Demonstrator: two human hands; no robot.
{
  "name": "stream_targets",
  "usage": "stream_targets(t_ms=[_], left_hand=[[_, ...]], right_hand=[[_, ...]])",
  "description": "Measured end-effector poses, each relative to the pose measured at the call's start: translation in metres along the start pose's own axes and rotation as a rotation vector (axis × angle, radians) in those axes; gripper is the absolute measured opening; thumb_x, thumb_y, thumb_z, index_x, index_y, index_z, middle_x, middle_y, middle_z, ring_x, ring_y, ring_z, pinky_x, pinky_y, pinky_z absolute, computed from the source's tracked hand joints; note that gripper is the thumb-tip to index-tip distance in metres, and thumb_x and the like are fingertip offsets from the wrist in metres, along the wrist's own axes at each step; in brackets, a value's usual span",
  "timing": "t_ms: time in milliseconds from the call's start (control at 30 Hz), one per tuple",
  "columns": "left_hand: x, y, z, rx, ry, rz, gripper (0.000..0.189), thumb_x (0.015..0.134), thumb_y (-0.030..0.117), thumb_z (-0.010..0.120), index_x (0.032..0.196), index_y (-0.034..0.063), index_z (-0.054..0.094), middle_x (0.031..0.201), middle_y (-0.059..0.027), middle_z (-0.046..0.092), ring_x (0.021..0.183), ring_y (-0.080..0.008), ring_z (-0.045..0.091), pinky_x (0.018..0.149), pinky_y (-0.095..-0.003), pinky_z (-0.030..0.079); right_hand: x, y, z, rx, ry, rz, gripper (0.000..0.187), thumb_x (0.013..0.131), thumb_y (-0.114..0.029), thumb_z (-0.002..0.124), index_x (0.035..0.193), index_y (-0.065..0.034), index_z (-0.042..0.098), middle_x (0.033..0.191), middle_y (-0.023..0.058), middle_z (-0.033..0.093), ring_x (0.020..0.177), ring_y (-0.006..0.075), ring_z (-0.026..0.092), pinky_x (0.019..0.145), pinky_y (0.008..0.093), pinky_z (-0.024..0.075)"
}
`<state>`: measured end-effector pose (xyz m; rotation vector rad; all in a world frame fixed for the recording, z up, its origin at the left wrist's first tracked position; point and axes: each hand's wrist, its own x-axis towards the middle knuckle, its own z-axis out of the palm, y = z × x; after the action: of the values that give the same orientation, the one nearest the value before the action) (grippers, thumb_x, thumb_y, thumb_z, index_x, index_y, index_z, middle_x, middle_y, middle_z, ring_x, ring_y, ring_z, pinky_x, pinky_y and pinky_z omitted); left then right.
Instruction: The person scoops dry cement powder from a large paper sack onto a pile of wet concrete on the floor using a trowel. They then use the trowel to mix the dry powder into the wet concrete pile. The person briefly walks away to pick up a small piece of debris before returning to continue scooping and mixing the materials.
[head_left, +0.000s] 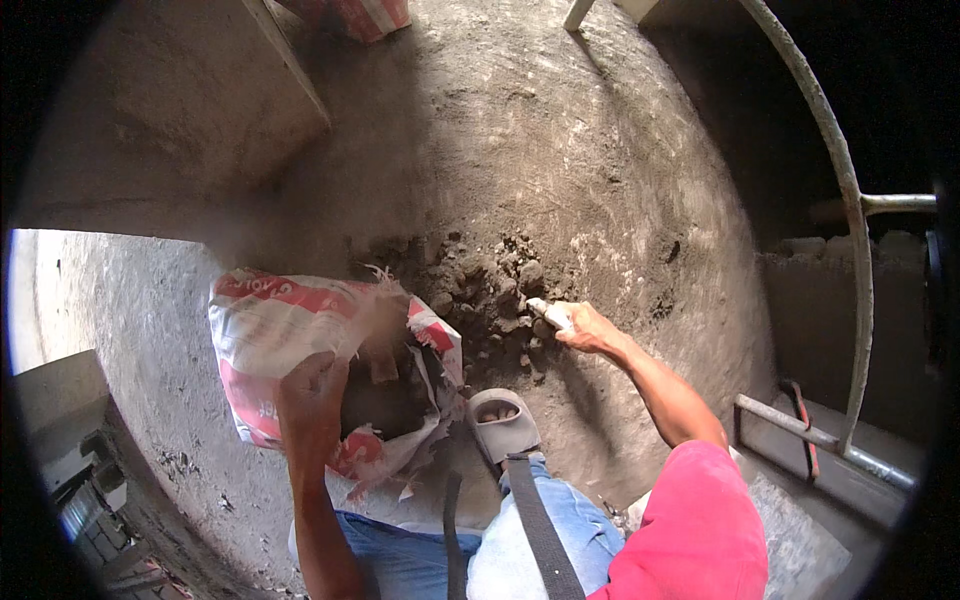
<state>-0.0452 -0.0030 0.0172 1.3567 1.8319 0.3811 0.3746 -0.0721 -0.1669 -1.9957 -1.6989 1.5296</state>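
Observation:
My left hand (310, 379) is curled at the torn mouth of a red and white sack (262, 315), gripping its near side; the fingertips are hidden. The sack lies on the floor with its mouth facing right. Its inside is dark, and a blurred brownish piece (382, 360) shows in the opening. My right hand (589, 330) grips a white, narrow-ended object (551, 313) whose kind is unclear. Its tip is at the right side of a heap of rubble (491, 289), made of grey lumps and loose crumbs.
The rough floor (540, 150) is dusty. My sandalled foot (504, 427) stands between sack and rubble. A concrete slab edge (292, 67) overhangs the upper left. Metal railing (847, 172) curves along the right. Another red and white sack (375, 19) stands at the top.

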Motion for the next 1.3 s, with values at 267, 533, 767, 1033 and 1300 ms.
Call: stream_targets(t_ms=[267,533,767,1033,1300], left_hand=[[0.010,-0.007,0.002,-0.099,-0.007,0.133,0.028,0.091,0.019,0.070,0.102,-0.0072,0.071,0.084,-0.0066,0.069,0.078,-0.0135,0.058,0.075,-0.0305,0.047],[0.014,-0.024,0.001,-0.185,-0.011,0.185,0.035,0.090,0.023,0.070,0.107,-0.0078,0.072,0.090,-0.0087,0.072,0.083,-0.0160,0.063,0.079,-0.0317,0.050],[0.011,-0.038,-0.002,-0.155,0.083,0.508,0.031,0.093,0.021,0.068,0.106,-0.0068,0.073,0.085,-0.0058,0.070,0.078,-0.0124,0.061,0.071,-0.0283,0.048],[0.007,-0.024,0.003,-0.250,0.126,0.299,0.028,0.092,0.020,0.069,0.106,-0.0027,0.075,0.086,-0.0089,0.074,0.080,-0.0137,0.064,0.074,-0.0307,0.050],[-0.021,-0.022,-0.004,0.119,0.130,0.589,0.032,0.090,0.024,0.068,0.107,-0.0022,0.074,0.093,-0.0154,0.076,0.083,-0.0194,0.069,0.079,-0.0338,0.052]], right_hand=[[-0.044,0.010,0.001,-0.028,0.068,0.058,0.038,0.076,-0.019,0.067,0.111,-0.0047,0.063,0.086,0.0165,0.067,0.077,0.0290,0.064,0.072,0.0399,0.0513],[-0.121,-0.031,-0.023,-0.154,0.096,0.160,0.033,0.076,-0.020,0.065,0.103,-0.0018,0.060,0.076,0.0156,0.062,0.070,0.0255,0.059,0.066,0.0396,0.0487],[-0.155,-0.127,-0.032,-0.362,-0.028,0.055,0.025,0.080,-0.017,0.069,0.096,-0.0010,0.056,0.078,0.0179,0.062,0.070,0.0294,0.061,0.067,0.0424,0.0483],[-0.103,-0.252,0.066,-0.505,-0.168,-0.247,0.036,0.084,-0.016,0.071,0.114,-0.0005,0.058,0.090,0.0240,0.070,0.085,0.0406,0.071,0.076,0.0497,0.0569],[-0.211,-0.051,0.050,-0.361,0.383,0.197,0.048,0.083,-0.024,0.076,0.124,-0.0086,0.057,0.096,0.0239,0.070,0.092,0.0439,0.068,0.080,0.0486,0.0539]])
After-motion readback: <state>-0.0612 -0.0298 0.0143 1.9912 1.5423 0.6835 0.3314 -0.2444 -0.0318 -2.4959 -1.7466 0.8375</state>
